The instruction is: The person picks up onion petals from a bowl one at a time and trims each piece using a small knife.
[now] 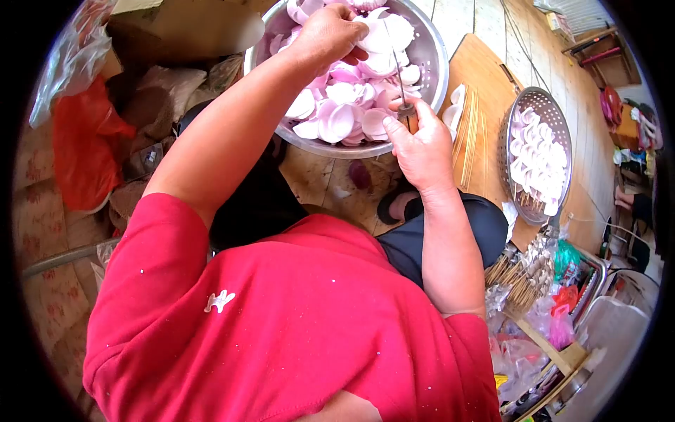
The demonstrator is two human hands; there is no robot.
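A large metal colander [441, 67] holds many pale pink-white onion pieces [336, 119]. Over its right front edge, my right hand [424, 144] is closed round the dark handle of a thin metal skewer tool [397, 67], whose shaft points up and away over the onions. My left hand [330, 35] is above the far part of the colander, fingers bent together by an onion piece near the tool's far end. To the right, thin wooden skewers [472, 137] lie on a wooden board [472, 70], beside a white object [455, 109].
A second perforated colander [508, 151] at the right holds onion pieces on skewers. Below it are bundled skewers [517, 278] and coloured plastic bags [559, 323]. A cardboard box [176, 32] and a red bag [84, 148] are at the left. A person's bare leg [623, 199] shows far right.
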